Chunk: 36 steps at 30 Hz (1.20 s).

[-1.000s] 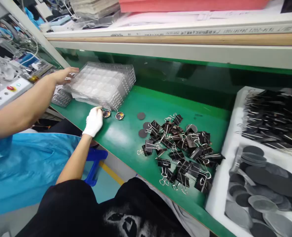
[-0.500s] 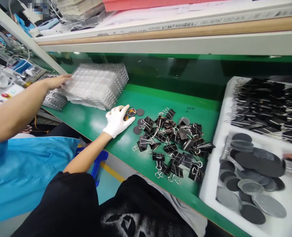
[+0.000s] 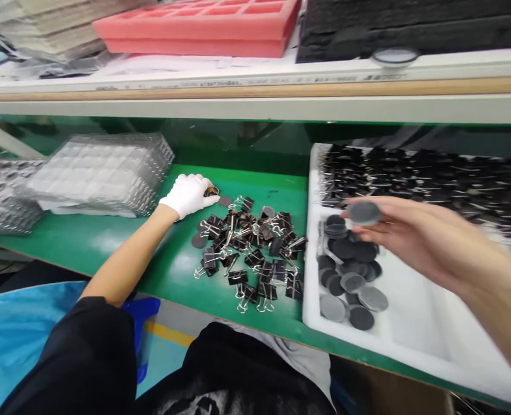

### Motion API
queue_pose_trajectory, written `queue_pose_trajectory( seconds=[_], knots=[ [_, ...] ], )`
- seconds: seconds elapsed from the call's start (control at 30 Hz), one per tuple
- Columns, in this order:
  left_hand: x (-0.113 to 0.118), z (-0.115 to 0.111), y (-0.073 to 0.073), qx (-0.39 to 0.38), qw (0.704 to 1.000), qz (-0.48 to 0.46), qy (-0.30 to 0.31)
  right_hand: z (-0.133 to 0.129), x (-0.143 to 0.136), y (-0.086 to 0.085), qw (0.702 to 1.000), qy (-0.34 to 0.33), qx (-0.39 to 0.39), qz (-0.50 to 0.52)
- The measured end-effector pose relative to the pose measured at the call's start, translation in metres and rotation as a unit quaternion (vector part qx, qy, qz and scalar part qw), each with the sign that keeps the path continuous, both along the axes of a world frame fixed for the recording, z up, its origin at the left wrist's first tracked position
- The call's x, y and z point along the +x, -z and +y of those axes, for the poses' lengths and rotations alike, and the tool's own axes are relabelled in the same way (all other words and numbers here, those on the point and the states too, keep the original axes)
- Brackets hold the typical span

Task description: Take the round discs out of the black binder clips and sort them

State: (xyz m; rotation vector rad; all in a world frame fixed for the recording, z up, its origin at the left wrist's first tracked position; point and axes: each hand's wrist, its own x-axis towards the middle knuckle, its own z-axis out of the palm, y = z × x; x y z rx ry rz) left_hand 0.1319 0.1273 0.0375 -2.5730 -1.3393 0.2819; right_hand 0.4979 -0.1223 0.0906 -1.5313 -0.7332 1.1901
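Grey disc point(image 3: 365, 213) pinched at tip of right hand point(image 3: 411, 233), round piece point(image 3: 212, 191) within curled left hand point(image 3: 188, 196)

This looks like a factory workshop, at a small-parts workstation: a green bench top point(image 3: 169, 276) runs across the middle of the frame beneath a shelf point(image 3: 238, 109) bearing, at upper centre, a pink foam tray point(image 3: 195, 37). Stacked clear plastic trays point(image 3: 100, 173) at left, heaped binder clips point(image 3: 255, 258) at centre and a white foam tray point(image 3: 368, 347) of dark discs point(image 3: 353, 281) at right show parts kept in quantity, and a yellow line point(image 3: 169, 333) crosses the floor at lower left
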Motion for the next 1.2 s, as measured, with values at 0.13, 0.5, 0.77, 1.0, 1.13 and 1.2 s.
queue_pose_trajectory(
  seconds=[0.13,0.5,0.77,1.0,1.13,1.2],
  knots=[
    [0.032,0.009,-0.004,-0.089,0.994,-0.022,0.058,0.054,-0.038,-0.012,0.990,-0.027,0.008,0.139],
    [0.042,0.010,0.017,-0.132,0.977,-0.129,0.110,0.192,-0.100,0.016,0.955,-0.215,0.003,-0.203],
    [0.044,0.012,0.021,-0.160,0.964,-0.182,0.108,0.244,-0.123,0.047,0.811,-0.340,-0.018,-0.476],
    [0.042,0.015,0.026,-0.147,0.962,-0.189,0.128,0.245,-0.122,0.057,0.800,-0.344,-0.048,-0.490],
    [0.042,0.015,0.028,-0.135,0.963,-0.178,0.150,0.244,-0.123,0.054,0.795,-0.335,-0.078,-0.500],
    [0.042,0.015,0.029,-0.124,0.965,-0.167,0.160,0.243,-0.123,0.051,0.790,-0.340,-0.087,-0.503]
  ],
)
